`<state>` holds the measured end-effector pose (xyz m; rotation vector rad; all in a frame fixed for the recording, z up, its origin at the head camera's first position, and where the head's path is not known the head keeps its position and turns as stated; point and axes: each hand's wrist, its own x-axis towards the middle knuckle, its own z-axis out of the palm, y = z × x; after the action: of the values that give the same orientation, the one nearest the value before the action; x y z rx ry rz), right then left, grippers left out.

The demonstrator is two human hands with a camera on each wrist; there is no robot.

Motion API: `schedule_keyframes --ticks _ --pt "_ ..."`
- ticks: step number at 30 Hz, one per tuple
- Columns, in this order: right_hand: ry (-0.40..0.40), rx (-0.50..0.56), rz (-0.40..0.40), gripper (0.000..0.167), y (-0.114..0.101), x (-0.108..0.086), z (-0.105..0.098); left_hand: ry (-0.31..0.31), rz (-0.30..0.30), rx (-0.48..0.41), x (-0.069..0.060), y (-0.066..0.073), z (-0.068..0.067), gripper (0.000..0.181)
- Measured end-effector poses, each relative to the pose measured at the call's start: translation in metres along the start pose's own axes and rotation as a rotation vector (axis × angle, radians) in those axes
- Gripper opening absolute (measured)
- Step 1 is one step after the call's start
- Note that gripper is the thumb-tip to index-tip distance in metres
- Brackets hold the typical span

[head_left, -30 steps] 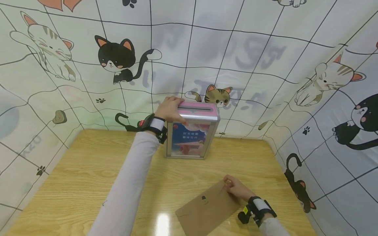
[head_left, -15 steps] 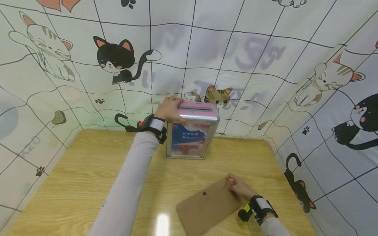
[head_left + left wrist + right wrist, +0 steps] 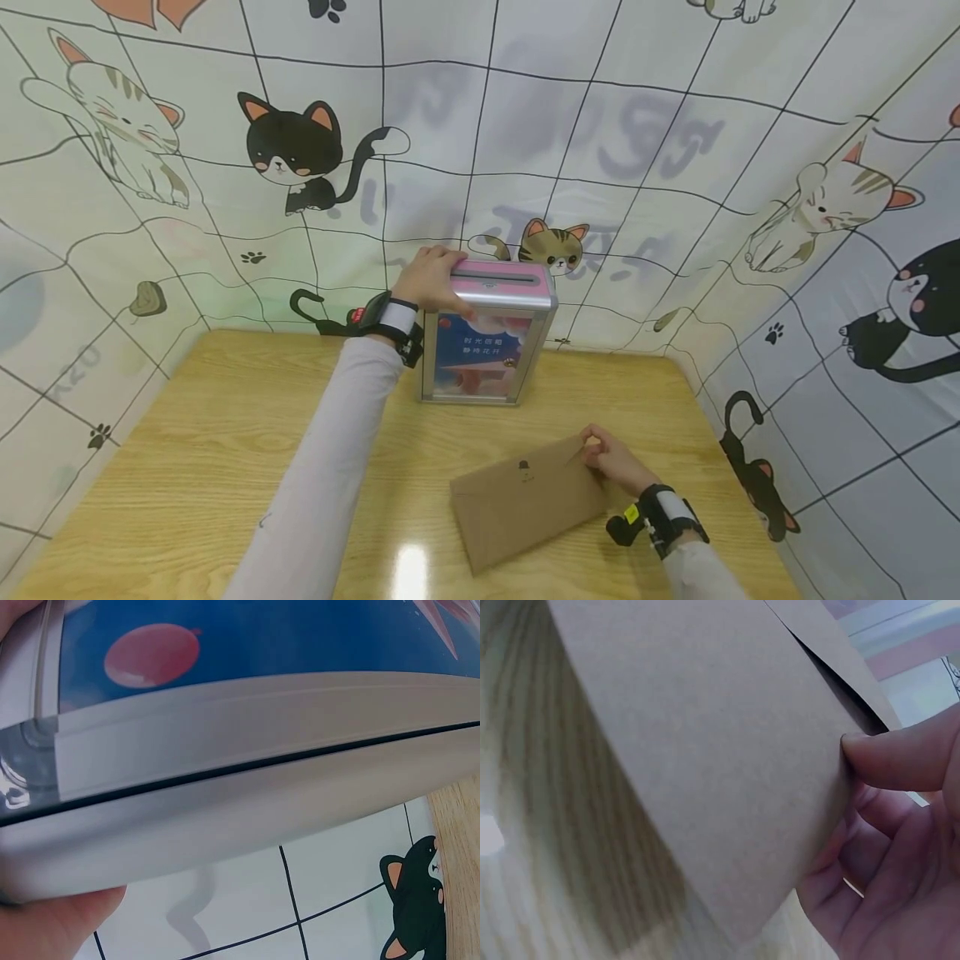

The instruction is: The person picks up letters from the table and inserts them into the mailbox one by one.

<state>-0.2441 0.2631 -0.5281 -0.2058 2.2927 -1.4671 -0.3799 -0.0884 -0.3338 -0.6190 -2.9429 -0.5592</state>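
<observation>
A slotted box [image 3: 487, 354] with a pink top, silver frame and blue picture front stands upright at the table's back. My left hand [image 3: 429, 279] grips its upper left edge, the thumb on the front and the other fingers towards the back. In the left wrist view, fingertips touch opposite faces of the box's silver side [image 3: 225, 787]. My right hand [image 3: 617, 460] pinches the upper right corner of a brown paper envelope [image 3: 528, 504]. The right wrist view shows the thumb [image 3: 907, 757] on the envelope, the other fingers curled behind it.
A wood-grain table [image 3: 247, 450] lies under everything. Behind and beside it hangs a white curtain [image 3: 465, 125] printed with cats and grid lines, close behind the box. A small black camera [image 3: 624, 529] hangs from the right wrist strap.
The right hand has risen slightly towards the box, lifting and turning the envelope, whose lower edge has moved up into view. The left hand and the box have stayed put.
</observation>
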Motion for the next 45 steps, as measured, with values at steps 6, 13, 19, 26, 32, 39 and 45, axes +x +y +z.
schedule_keyframes --ticks 6,13,19,26,32,39,45 --pt "0.046 0.060 -0.015 0.023 -0.003 0.000 -0.007 0.004 -0.003 0.007 0.000 0.000 0.000 0.106" --pt "0.100 0.214 -0.013 0.023 -0.002 0.000 -0.013 -0.002 -0.001 0.000 -0.001 0.001 -0.001 0.106" --pt "0.105 0.309 -0.063 0.024 0.001 -0.003 -0.019 -0.001 0.001 0.002 -0.003 0.002 -0.002 0.106" --pt "0.107 0.433 -0.121 0.028 0.001 -0.008 -0.024 -0.002 -0.002 0.006 -0.003 0.001 -0.001 0.105" --pt "0.084 0.520 -0.216 0.026 0.000 -0.010 -0.028 0.000 0.002 0.009 -0.003 0.001 -0.001 0.105" --pt "0.075 0.643 -0.268 0.023 -0.003 -0.011 -0.030 0.004 0.002 0.005 -0.003 0.002 -0.001 0.104" --pt "0.081 0.679 -0.291 0.026 -0.005 -0.012 -0.032 0.001 0.001 0.007 -0.005 0.004 -0.003 0.104"
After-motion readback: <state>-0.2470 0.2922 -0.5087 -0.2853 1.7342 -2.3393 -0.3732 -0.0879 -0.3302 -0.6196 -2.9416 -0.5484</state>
